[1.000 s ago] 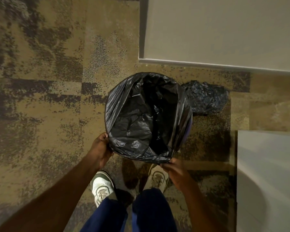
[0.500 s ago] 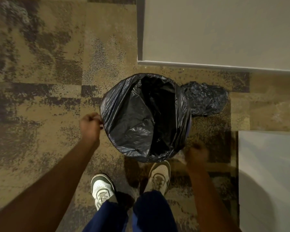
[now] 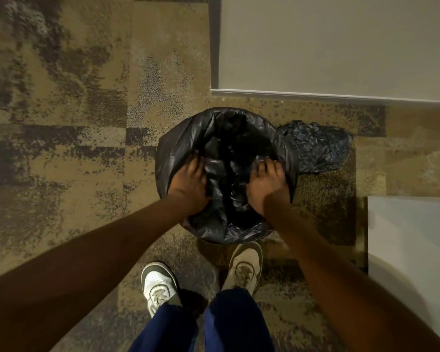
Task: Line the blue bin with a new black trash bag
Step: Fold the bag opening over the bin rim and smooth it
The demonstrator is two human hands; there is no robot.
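Two hands inside the bag mouth: left hand (image 3: 188,185) & right hand (image 3: 266,184), fingers spread, palms pressing glossy black trash bag (image 3: 229,174) down; gripping nothing. Bag draped over round bin rim, blue bin itself hidden under plastic. Crumpled dark bag (image 3: 315,148) touching on right. Wall base (image 3: 315,96) close behind, white panel (image 3: 412,250) right; open mottled carpet (image 3: 61,148) to left. Sneakers (image 3: 244,268) just below.
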